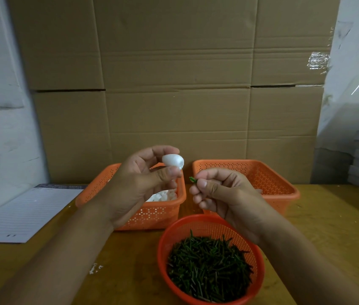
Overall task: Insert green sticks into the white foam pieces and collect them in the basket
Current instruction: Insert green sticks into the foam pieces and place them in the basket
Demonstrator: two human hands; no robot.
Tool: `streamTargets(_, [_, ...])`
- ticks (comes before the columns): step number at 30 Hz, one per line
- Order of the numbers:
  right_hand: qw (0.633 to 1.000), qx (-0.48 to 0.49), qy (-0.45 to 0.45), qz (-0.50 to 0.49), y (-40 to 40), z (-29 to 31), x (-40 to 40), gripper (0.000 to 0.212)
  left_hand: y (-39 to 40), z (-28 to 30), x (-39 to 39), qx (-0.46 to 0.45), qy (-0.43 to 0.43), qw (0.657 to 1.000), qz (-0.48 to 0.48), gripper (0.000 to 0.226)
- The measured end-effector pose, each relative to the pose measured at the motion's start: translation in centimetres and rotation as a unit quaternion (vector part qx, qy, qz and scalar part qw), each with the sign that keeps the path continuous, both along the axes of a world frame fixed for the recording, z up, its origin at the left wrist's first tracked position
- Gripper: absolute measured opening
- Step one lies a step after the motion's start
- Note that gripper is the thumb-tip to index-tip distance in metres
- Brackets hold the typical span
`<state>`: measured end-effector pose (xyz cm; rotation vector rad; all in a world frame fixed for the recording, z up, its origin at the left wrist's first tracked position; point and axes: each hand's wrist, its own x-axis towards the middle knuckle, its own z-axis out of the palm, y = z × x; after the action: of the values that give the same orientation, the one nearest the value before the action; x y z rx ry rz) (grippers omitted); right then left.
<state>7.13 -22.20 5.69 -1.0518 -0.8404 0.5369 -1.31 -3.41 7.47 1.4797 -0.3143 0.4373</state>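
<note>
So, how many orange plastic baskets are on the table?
3: rectangular orange plastic basket behind the left hand, another behind the right hand, round one nearest, holding sticks.

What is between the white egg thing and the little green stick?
Nothing. In the head view, the white foam piece in the left hand and the green stick pinched by the right hand are apart, with only the orange baskets' rims behind the gap.

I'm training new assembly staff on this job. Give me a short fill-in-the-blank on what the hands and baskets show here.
1. The left hand holds a white ____ piece.
2. The right hand pinches a ____ stick.
3. The loose green sticks lie in a ____ basket.
4. The foam pieces sit in the ____ rectangular basket.

Missing words: foam; green; round; left
</note>
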Motion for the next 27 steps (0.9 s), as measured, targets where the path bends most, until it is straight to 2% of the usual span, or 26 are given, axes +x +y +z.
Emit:
streamTargets(6, [1.000, -0.012, 0.004, -0.001, -0.10, -0.13, 0.20, 0.008, 0.10, 0.00, 0.04, -0.044, -0.007, 0.999, -0.014, 0.039])
streamTargets(15, [1.000, -0.021, 0.004, -0.003, -0.04, -0.35, 0.36, 0.010, 0.09, 0.02, 0.14, 0.039, -0.029, 0.997, 0.053, 0.050])
streamTargets(21, [1.000, -0.022, 0.011, -0.001, 0.06, -0.31, 0.17, 0.022, -0.11, -0.19, 0.20, 0.094, -0.046, 0.992, 0.077, 0.035])
streamTargets(27, [1.000, -0.001, 0.017, -0.019, 0.37, -0.03, -0.24, 0.022, -0.26, 0.09, 0.05, -0.013, -0.006, 1.000, -0.006, 0.040])
